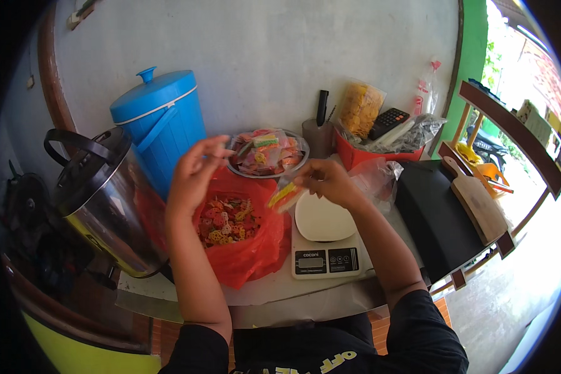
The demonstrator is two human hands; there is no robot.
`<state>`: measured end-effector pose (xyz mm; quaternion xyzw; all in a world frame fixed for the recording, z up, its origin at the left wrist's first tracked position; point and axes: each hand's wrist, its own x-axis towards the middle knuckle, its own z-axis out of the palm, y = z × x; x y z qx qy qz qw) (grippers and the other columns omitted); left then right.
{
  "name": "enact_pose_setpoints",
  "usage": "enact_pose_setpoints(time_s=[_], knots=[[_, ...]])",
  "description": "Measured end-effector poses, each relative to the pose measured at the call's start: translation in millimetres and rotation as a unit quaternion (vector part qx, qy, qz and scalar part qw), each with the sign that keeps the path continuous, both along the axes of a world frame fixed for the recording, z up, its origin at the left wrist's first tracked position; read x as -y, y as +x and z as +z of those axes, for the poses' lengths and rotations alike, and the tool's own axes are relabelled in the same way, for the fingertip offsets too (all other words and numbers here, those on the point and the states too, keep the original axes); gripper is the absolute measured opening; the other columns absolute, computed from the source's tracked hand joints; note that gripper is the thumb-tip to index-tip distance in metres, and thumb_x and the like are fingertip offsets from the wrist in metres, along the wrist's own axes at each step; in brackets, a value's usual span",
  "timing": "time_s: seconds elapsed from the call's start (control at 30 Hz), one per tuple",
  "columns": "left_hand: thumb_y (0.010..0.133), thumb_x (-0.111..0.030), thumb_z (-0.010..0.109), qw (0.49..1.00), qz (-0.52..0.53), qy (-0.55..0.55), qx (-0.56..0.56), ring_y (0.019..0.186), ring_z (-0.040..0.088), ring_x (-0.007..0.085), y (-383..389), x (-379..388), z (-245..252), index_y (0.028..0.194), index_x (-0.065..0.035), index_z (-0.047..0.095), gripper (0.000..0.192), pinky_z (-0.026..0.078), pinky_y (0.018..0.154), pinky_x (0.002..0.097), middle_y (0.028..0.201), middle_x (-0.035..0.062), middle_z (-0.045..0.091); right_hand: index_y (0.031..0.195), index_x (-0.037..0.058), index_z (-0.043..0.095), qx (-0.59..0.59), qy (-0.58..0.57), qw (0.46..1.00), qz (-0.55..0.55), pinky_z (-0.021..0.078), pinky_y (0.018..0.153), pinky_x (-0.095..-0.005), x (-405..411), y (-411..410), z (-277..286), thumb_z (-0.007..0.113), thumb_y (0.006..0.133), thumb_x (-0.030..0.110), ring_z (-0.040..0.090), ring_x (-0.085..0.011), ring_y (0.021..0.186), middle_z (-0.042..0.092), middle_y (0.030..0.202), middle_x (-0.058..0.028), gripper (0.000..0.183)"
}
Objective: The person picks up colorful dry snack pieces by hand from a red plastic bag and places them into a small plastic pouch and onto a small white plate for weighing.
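My right hand (326, 181) grips a small clear plastic bag (283, 196) with yellow, orange and pale pieces inside. It hangs over the left edge of a white digital kitchen scale (326, 219), whose pan bears nothing. My left hand (197, 166) is raised above the rear left of a red plastic bag (262, 257), fingers apart, and I see nothing held in it. Inside the red bag lie loose colourful wheel-shaped dry crackers (226, 222). Just beyond my left fingertips, a round bowl (304, 159) is heaped with small filled clear packets (266, 149).
At left stand a steel container with a black lid (117, 210) and a blue lidded bucket (156, 112). A red basket (378, 154) holds a calculator (389, 122) and plastic bags. A wooden cutting board (479, 201) rests on a black box (430, 219) at right.
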<state>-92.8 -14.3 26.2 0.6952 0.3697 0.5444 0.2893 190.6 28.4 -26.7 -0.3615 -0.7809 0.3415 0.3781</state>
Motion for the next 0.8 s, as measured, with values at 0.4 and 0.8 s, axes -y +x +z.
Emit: enact_pose_setpoints(time_s=[0.4, 0.8], knots=[[0.092, -0.037, 0.060, 0.987, 0.118, 0.015, 0.106, 0.093, 0.060, 0.0128, -24.4, 25.1, 19.2, 0.127, -0.0116, 0.055, 0.043, 0.045, 0.086, 0.0288, 0.103, 0.0053, 0.064, 0.135, -0.0012, 0.039, -0.339, -0.194, 0.920, -0.038, 0.0501, 0.081, -0.0280, -87.1, -29.8, -11.7, 0.057, 0.089, 0.007, 0.061, -0.0215, 0.103, 0.049, 0.123, -0.0136, 0.050], [0.091, -0.024, 0.063, 0.994, 0.044, 0.042, 0.091, 0.100, 0.059, 0.0167, -1.4, 19.0, 23.1, 0.126, -0.0029, 0.052, 0.042, 0.046, 0.090, 0.0317, 0.096, 0.0073, 0.064, 0.086, 0.0019, 0.068, 0.663, 0.096, 0.738, -0.078, 0.0527, 0.060, -0.0341, -49.8, 172.1, -12.8, 0.063, 0.075, 0.011, 0.065, -0.0198, 0.065, 0.067, 0.072, -0.0105, 0.015]])
